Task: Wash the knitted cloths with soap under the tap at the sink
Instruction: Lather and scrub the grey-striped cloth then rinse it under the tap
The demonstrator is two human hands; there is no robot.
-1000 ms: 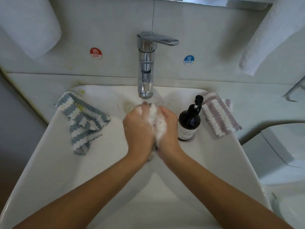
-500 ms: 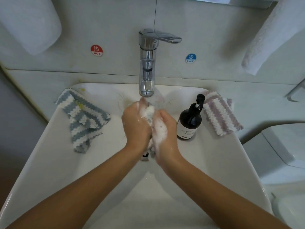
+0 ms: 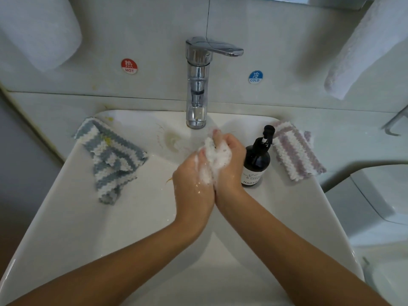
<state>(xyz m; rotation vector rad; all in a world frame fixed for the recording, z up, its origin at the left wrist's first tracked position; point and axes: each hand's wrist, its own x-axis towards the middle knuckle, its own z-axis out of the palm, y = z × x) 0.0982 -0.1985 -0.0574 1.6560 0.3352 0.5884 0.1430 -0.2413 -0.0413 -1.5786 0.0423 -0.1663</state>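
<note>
Overhead, both hands grip, seemingly, 1 sudsy cloth above white sink, tiled wall behind.

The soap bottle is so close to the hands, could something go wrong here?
Maybe. The soap bottle stands on the sink rim right beside the right hand, so a scrubbing elbow or wrist might knock it into the basin. Both the right and the left hand are foamy, so the soapy cloth they squeeze could slip out. The blue striped cloth hangs over the rim and might slide down.
</note>
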